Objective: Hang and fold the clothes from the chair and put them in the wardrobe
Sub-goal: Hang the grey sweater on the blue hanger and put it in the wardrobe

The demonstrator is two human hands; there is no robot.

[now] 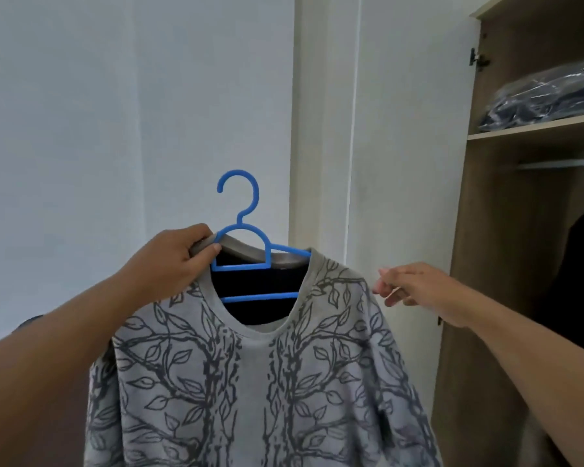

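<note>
While left hand (179, 254) grips hanger (246, 244) (sweater (250, 382) on) | right hand (415, 288) loose | wardrobe (506, 230) open

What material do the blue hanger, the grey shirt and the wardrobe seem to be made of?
Blue hanger: probably moulded plastic, one even colour, smooth rounded bars.
Grey shirt: soft knit fabric, likely cotton, matte, drapes in folds, printed with leaves.
Wardrobe: looks like laminated board, flat wood-grain surface with a pale shelf edge.

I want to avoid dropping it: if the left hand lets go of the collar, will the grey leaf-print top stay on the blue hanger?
Probably not. The grey leaf-print top looks soft and floppy, draping in folds. Its left shoulder seems not seated; the left hand pinches the collar against the blue hanger. The smooth-looking plastic may let it slide.
</note>
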